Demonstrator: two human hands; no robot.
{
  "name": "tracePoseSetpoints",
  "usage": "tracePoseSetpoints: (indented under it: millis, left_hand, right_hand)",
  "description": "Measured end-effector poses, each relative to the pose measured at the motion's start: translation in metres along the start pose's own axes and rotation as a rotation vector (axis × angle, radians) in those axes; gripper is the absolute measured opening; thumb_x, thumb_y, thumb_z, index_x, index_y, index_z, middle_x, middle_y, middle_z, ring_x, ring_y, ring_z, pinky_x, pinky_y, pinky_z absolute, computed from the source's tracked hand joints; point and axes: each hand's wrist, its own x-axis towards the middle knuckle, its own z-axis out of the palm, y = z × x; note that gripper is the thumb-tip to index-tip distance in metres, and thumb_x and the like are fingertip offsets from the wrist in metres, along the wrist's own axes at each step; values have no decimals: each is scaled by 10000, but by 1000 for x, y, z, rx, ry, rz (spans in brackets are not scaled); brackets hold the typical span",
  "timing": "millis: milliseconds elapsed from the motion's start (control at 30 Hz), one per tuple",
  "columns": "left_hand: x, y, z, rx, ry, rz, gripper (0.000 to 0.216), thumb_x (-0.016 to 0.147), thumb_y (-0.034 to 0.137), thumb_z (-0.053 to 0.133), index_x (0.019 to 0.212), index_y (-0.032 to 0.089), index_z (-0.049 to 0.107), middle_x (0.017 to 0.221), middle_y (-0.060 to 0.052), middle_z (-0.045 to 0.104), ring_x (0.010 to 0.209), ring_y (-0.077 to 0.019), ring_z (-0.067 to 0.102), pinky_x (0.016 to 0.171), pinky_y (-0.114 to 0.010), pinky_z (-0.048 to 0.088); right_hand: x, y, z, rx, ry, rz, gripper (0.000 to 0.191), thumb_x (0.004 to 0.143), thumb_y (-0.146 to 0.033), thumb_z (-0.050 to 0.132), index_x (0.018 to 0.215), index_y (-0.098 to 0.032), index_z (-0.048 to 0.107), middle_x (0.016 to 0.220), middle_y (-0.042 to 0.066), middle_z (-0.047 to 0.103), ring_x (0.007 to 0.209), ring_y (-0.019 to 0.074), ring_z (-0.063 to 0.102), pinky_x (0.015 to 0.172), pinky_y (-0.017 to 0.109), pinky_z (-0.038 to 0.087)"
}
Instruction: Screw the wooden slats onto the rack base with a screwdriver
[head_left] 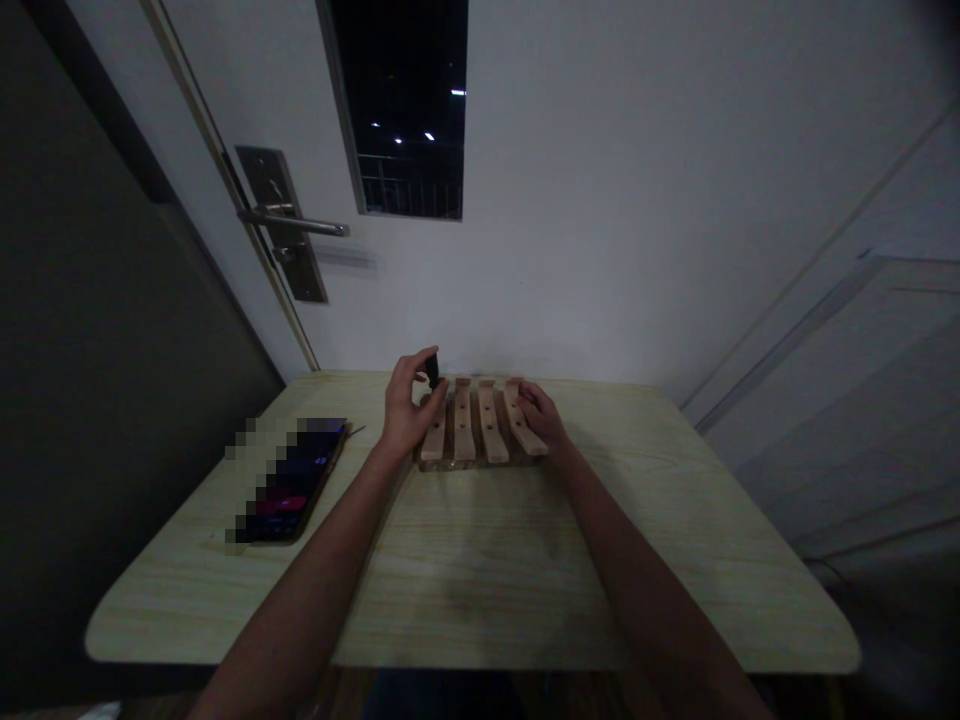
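Note:
Near the far edge of the table, a wooden rack [480,463] bears several pale curved wooden slats [491,425], side by side, with dark round holes in them. Between the thumb and fingers of my left hand [407,405] is a small black cylinder-like piece [432,370], upright above the far end of the leftmost slat. Its exact kind is too dark to make out. My right hand [541,412] is closed around the right end of the rack, fingers curled at the rightmost slat; part of its grip is hidden.
A phone [300,485] with a lit, partly pixelated screen lies on the light wood table [480,570] to the left. Behind the table stands a white door [600,200] with a metal handle [300,222] and a dark window [409,110].

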Motion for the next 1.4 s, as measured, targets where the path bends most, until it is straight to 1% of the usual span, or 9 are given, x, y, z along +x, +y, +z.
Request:
tracePoseSetpoints:
  millis: [100,200,433,567,667,867,1133,1267,1400]
  left_hand:
    - [1,0,0,42,33,11,457,787,221,651,1225,255,524,935,-23,517,784,-128,506,723,-295,493]
    - [0,-1,2,23,37,-4,461,797,201,629,1240,254,513,930,-23,501,806,-130,502,710,-280,496]
    - [-2,0,3,-58,26,-52,593,776,141,581,1331,253,403,1123,-71,552,896,-150,553,738,-295,513]
    - [-1,2,2,-39,-20,-12,515,798,111,528,1290,242,449,1048,-58,581,910,-152,561,770,-306,502]
    - [-1,2,1,16,1,20,504,791,162,593,1272,263,478,1052,-53,518,890,-146,528,714,-282,501]
    - [-1,0,2,45,1,18,489,806,188,615,1270,278,490,912,-16,467,728,-110,467,681,-272,481]
    - [-4,-3,4,-84,30,-35,608,815,223,581,1372,250,340,1072,-70,569,900,-158,558,747,-303,504]
    - [-5,-1,2,-108,-30,-52,527,819,167,545,1315,229,379,1047,-66,630,922,-167,606,791,-330,491]
    - [-2,2,1,-73,-37,-11,462,813,157,559,1257,233,453,1078,-63,614,945,-167,590,770,-317,487]
  right_hand:
    - [0,0,0,-18,-8,0,287,689,-408,546,912,-243,620,995,50,688,939,203,607,887,391,478]
    - [0,1,-1,-22,-2,-3,303,676,-414,553,906,-230,623,989,67,685,945,218,611,909,415,469]
    - [1,2,-1,-17,-12,-12,275,691,-410,539,903,-253,616,988,41,687,940,206,604,901,392,467]
    - [2,2,-1,-34,-12,-22,279,679,-406,545,898,-247,617,977,44,686,939,208,601,887,387,473]
    - [3,4,-1,-25,-5,-25,274,668,-399,550,879,-237,615,954,56,684,924,217,609,890,404,473]
    - [3,6,0,-26,-8,-33,271,689,-384,539,899,-234,623,983,63,685,940,218,616,908,419,468]
    - [2,5,0,-12,-14,-28,284,688,-388,541,908,-228,624,1000,66,689,944,215,617,911,409,469]
    - [3,5,0,1,-10,-4,287,669,-377,554,901,-222,620,988,69,690,932,219,619,909,415,469]
    - [4,7,0,19,-8,-8,281,670,-374,554,901,-226,618,984,60,692,924,216,622,906,412,469]
